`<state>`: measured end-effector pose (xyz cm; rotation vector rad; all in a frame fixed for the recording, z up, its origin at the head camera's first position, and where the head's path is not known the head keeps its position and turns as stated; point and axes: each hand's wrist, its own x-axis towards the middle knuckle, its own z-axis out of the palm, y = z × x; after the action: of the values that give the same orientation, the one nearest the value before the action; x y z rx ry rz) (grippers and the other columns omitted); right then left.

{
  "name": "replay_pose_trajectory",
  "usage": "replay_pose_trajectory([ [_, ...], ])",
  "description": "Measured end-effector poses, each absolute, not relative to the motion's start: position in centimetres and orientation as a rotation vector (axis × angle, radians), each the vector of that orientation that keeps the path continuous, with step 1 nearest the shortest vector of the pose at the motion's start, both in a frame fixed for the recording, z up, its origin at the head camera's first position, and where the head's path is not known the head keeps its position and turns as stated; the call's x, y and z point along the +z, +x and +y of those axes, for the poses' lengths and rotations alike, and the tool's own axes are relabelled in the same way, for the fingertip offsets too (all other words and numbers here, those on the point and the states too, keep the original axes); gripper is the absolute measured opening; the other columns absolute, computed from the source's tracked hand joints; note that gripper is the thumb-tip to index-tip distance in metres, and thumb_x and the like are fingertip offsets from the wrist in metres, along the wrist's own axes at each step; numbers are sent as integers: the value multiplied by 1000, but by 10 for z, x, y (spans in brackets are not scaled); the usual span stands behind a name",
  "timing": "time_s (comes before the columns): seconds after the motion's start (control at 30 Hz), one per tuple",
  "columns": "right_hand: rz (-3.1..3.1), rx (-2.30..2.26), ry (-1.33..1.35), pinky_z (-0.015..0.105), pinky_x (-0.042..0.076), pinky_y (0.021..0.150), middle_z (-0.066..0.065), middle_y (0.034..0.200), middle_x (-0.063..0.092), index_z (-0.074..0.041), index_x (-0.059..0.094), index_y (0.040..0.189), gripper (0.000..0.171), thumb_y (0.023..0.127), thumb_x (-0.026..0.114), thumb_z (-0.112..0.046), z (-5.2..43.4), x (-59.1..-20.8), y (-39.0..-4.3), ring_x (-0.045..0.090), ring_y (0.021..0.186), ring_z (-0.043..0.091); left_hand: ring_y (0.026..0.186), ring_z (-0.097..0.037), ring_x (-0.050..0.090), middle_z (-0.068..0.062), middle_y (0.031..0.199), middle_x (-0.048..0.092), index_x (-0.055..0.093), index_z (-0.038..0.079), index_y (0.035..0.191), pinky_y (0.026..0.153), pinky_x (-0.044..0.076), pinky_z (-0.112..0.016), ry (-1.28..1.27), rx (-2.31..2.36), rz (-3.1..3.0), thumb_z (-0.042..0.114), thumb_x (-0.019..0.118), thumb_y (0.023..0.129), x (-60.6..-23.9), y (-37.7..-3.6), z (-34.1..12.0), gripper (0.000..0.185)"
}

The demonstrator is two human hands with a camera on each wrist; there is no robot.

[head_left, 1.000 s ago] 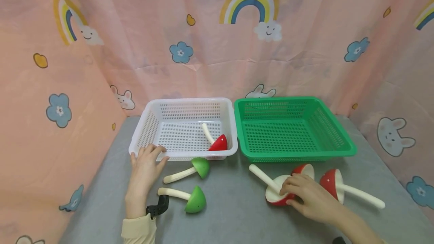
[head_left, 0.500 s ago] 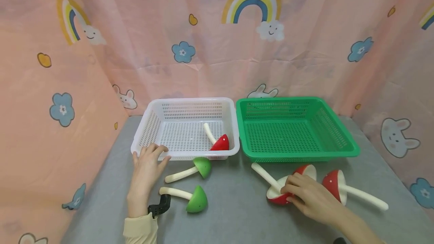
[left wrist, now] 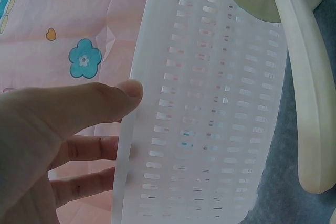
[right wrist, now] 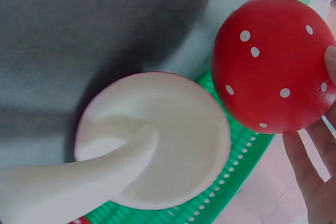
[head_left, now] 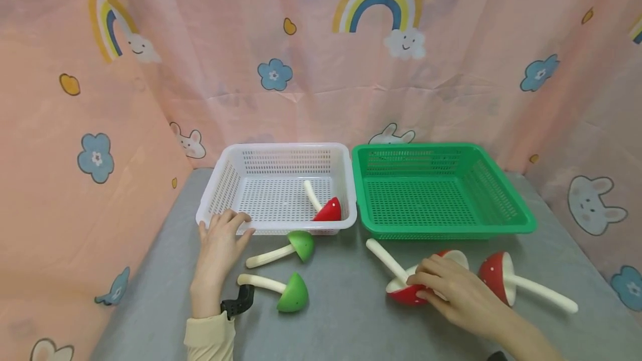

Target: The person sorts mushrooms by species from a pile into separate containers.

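Observation:
My left hand (head_left: pixel 218 249) grips the front rim of the white plastic basket (head_left: pixel 286 227); in the left wrist view the thumb (left wrist: pixel 131 95) lies outside the rim, fingers inside. My right hand (head_left: pixel 456 294) holds a toy mushroom (head_left: pixel 401 296) by its white-dotted red cap, the stem pointing up and left. Its cap (right wrist: pixel 273 66) fills the upper right of the right wrist view. Behind the right hand, partly hidden, is a second red mushroom (head_left: pixel 457 258). A third red mushroom (head_left: pixel 494 277) lies to the right, stem pointing right.
Inside the white basket, at its right end, rests a red mushroom (head_left: pixel 329 210). Two green mushrooms (head_left: pixel 302 245) lie on the grey tabletop (head_left: pixel 341 305) between my hands. A green basket (head_left: pixel 446 229) stands beside the white one. A pink patterned curtain (head_left: pixel 311 110) surrounds the back and sides.
The mushroom in my right hand has shifted slightly left and tipped, its underside showing less. My left hand keeps its hold on the basket rim. The head view has turned slightly left.

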<state>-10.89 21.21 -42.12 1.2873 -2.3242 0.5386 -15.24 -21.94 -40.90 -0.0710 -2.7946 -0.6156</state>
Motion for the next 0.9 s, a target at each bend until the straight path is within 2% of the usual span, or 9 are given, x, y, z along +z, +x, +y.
replay_pose_trajectory([
  [0.17, -2322, 512, 1300, 12, 39, 75, -17, 89, 56, -24, 67, 97, 32, 101, 41, -41, 203, -412, -108, 47, 83, -1, 114, -37, 50, -8, 109, 62, 66, 13, 108, 105, 14, -78, -66, -620, -2802, 22, 69, 88, -409, -153, -219, 22],
  [0.37, -2328, 524, 1308, 13, 37, 76, -18, 91, 57, -25, 67, 98, 23, 98, 50, -40, 195, -400, -107, 48, 83, 0, 113, -37, 51, -8, 108, 62, 67, 13, 108, 104, 14, -78, -74, -622, -2795, 21, 70, 88, -409, -153, -219, 22],
  [0.43, -2337, 515, 1304, 12, 37, 77, -19, 92, 57, -26, 67, 99, 23, 98, 49, -40, 193, -395, -108, 48, 84, -1, 113, -37, 51, -8, 108, 62, 67, 13, 108, 104, 14, -78, -76, -622, -2794, 21, 70, 88, -409, -153, -220, 22],
  [0.63, -2339, 511, 1293, 11, 43, 74, -18, 94, 59, -26, 67, 101, 22, 96, 52, -41, 184, -378, -111, 51, 86, 1, 113, -37, 51, -9, 107, 62, 67, 13, 107, 105, 14, -78, -71, -617, -2794, 21, 70, 88, -409, -153, -220, 22],
  [0.77, -2345, 481, 1288, 13, 45, 77, -17, 95, 60, -24, 67, 102, 28, 98, 47, -43, 176, -367, -115, 51, 89, 1, 113, -37, 51, -9, 108, 62, 67, 13, 107, 105, 14, -78, -68, -617, -2798, 21, 70, 88, -408, -153, -219, 21],
  [0.83, -2358, 468, 1288, 15, 46, 78, -17, 96, 60, -24, 68, 103, 26, 97, 49, -42, 171, -362, -117, 52, 90, 0, 113, -37, 51, -9, 108, 62, 67, 13, 107, 105, 14, -78, -66, -618, -2799, 21, 70, 88, -408, -153, -219, 21],
  [0.9, -2368, 473, 1287, 17, 48, 77, -17, 96, 60, -24, 68, 104, 18, 93, 61, -37, 167, -357, -120, 52, 91, 0, 114, -37, 51, -9, 108, 62, 67, 13, 107, 105, 14, -78, -66, -618, -2800, 21, 70, 88, -408, -153, -219, 22],
])
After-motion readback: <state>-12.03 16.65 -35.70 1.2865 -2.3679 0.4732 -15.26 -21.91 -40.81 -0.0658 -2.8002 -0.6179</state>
